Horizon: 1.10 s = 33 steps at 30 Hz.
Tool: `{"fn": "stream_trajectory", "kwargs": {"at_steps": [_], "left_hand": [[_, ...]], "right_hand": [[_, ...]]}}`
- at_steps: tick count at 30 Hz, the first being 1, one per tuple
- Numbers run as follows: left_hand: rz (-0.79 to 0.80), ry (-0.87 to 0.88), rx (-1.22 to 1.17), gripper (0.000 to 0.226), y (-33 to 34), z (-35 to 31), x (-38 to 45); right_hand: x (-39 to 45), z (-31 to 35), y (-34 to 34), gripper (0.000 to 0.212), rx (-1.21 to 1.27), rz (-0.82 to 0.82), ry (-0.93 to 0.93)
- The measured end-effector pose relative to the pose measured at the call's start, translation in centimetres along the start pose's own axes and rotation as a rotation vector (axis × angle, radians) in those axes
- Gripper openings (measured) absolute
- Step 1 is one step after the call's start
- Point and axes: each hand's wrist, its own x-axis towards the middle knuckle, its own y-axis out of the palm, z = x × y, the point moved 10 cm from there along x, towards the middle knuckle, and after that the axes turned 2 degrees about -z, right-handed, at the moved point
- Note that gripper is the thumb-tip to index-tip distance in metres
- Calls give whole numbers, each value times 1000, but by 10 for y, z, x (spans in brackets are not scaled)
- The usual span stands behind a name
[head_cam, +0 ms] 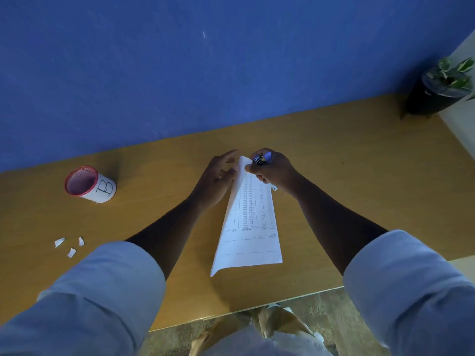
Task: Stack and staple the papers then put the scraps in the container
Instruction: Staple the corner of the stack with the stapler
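Note:
A stack of printed white papers (250, 227) lies lengthwise in the middle of the wooden table (359, 155), its near left corner slightly lifted. My left hand (218, 178) rests on the far left edge of the papers, fingers spread over it. My right hand (273, 170) grips a small blue stapler (262, 159) at the papers' far corner. Three white paper scraps (69, 245) lie on the table at the near left. A round container (88, 185) with a red rim and a white label marked "B" stands farther back on the left.
A blue wall (205, 60) rises right behind the table. A black pot with a green plant (442, 88) stands at the far right corner. The table's near edge (257, 308) runs just before my body, with floor below.

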Motion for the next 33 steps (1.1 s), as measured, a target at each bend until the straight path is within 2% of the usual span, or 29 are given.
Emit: {"fn": "stream_trajectory", "kwargs": {"at_steps": [9,13,19,26,30,33], "left_hand": [[79,-29,35,20,-5,-5,15],[38,-51,99,20,-9,-9,13],[46,-59,40,16,-10,-9,13],[51,-50,-14,30,-9,-1,11],[71,-156,-115,40,-5,13,7],[149,-240,-213,51,4,17,-2]], "right_hand": [[-4,11,14,22,-112,104,-84],[-7,16,18,27,-117,126,-105],[-6,15,19,24,-119,108,-84],[-8,17,17,26,-120,89,-88],[-8,18,16,27,-99,69,-76],[-6,19,14,28,-70,32,-64]]}}
